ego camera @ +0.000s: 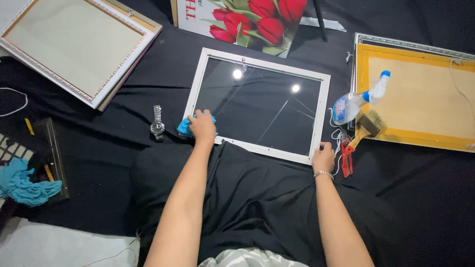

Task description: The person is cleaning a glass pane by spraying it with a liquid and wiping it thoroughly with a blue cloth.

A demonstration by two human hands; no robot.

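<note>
Both arms reach forward over a black cloth (257,198) to a white frame (257,106) with glass lying flat in front; left hand (203,127) presses a blue rag (187,126) flat on its near left corner, right hand (323,157) grips the near right corner; spray bottle (355,101), brush (366,128), red pliers (346,157) lie just right, a watch (157,123) just left

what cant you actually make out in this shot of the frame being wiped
Head view only:
- blue cloth: mostly covered by the left hand.
- white frame: glass reflects two lights, so its cleanliness is unclear.
- right hand: fingertips curl over the frame corner, grip hidden.
- tulip picture: cut off by the top edge.
- red pliers: jaws too small to tell.
- wristwatch: dial too small to read.
</note>
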